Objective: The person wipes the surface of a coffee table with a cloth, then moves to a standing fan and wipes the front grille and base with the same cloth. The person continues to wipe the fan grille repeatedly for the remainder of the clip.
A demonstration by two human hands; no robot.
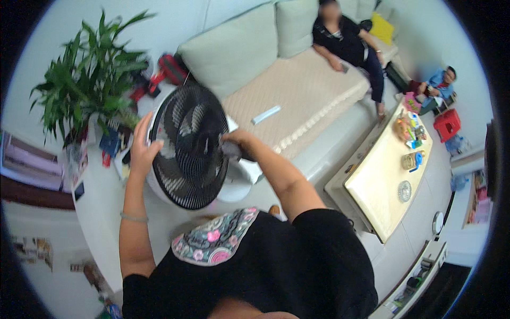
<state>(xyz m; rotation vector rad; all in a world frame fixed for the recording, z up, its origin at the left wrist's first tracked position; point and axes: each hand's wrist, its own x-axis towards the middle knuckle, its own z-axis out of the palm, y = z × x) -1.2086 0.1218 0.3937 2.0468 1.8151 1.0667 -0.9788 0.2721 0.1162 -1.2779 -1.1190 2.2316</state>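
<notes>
In the head view, an electric fan (187,151) with a black grille and white housing stands tilted in front of me. On its left rim rests my left hand (144,141), fingers behind the edge and thumb at the front. My right hand (238,139) is at the right edge of the grille, closed around a soft grey piece that looks like a cloth (230,151). Blur hides the exact outline of that piece. Part of the fan's round white base (235,189) shows below the grille.
A sofa (295,91) holds a white box-like strip (266,115) and a seated person (344,40). Another person (436,85) sits beyond the coffee table (370,187), which carries jars and a glass ashtray (404,191). A leafy plant (87,79) stands left on a white counter (99,215).
</notes>
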